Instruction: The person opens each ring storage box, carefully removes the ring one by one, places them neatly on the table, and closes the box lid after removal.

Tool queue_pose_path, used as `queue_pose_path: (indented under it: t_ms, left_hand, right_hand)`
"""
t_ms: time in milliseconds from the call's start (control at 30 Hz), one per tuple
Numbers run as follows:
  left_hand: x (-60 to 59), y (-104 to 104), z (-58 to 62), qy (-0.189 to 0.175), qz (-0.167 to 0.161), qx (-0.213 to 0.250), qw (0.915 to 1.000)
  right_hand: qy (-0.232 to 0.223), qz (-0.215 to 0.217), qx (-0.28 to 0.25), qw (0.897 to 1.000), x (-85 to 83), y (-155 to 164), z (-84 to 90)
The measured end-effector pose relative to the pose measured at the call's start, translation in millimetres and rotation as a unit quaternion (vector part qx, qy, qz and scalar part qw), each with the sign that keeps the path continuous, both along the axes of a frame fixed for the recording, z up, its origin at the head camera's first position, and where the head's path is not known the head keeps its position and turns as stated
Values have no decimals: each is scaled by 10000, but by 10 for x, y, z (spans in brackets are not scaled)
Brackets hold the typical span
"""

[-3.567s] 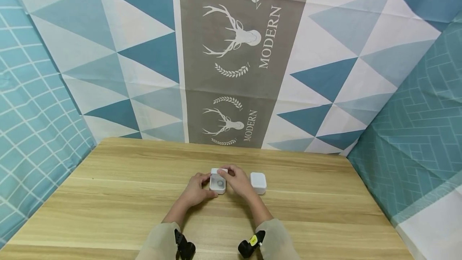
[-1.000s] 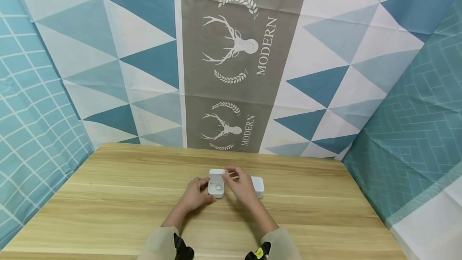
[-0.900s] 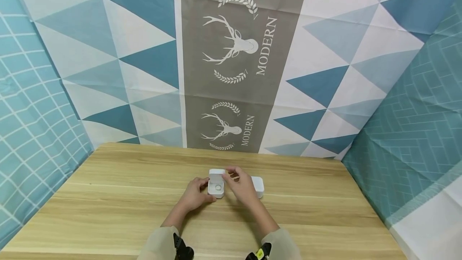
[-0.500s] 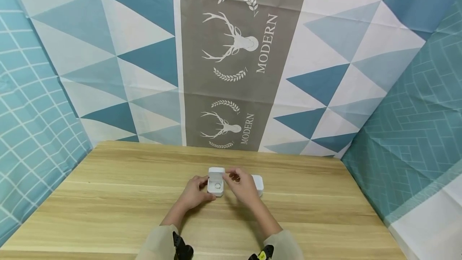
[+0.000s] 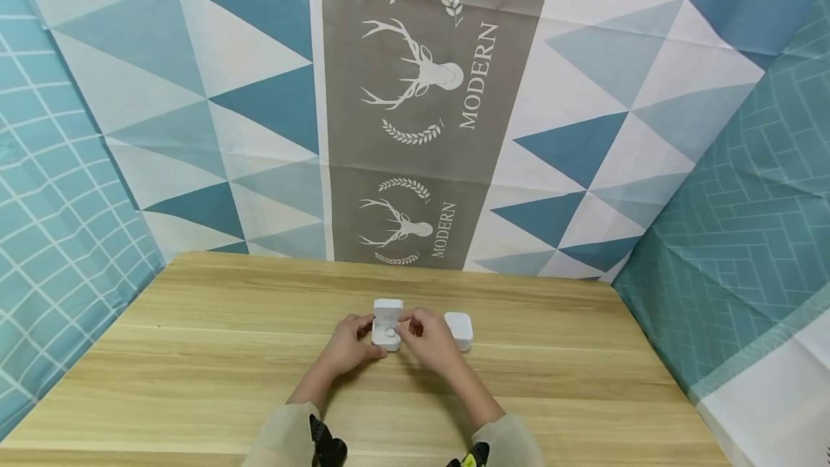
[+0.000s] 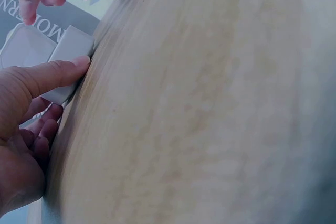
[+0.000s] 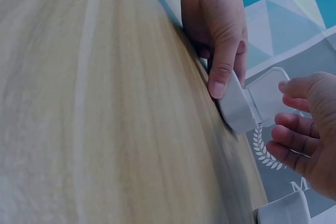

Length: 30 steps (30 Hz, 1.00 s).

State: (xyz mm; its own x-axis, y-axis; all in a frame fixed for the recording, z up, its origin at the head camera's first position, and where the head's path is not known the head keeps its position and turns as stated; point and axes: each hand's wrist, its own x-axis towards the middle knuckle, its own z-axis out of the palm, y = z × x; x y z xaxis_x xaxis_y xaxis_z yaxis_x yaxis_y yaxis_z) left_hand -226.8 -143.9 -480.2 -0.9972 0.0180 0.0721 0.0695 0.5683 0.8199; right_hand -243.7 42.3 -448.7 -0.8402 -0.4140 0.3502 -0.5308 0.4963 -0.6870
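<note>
The left hand [image 5: 350,343] grips the base of the open white ring box [image 5: 387,325] with thumb and fingers against its sides, holding it down on the wooden table [image 5: 194,352], while the right hand [image 5: 429,337] reaches its curled fingertips in over the ring [image 5: 390,333] seated in the box; whether they already pinch it is hard to tell from here. A weak pinch could let the ring slip and roll across the table, or knock the lid shut. A second, closed white box [image 5: 458,330] sits just right of the right hand.
</note>
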Motion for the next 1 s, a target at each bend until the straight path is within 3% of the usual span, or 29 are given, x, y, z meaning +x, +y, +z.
queue_pose_path:
  t_ms: [533, 1000]
  left_hand:
    - [5, -17, -19, 61, -1, -4, 10000]
    - [10, -7, -14, 183, -52, 123, 9997]
  right_hand:
    - [-446, 51, 645, 9969, -2, -83, -84]
    - [-314, -201, 1114, 9931, -53, -147, -111]
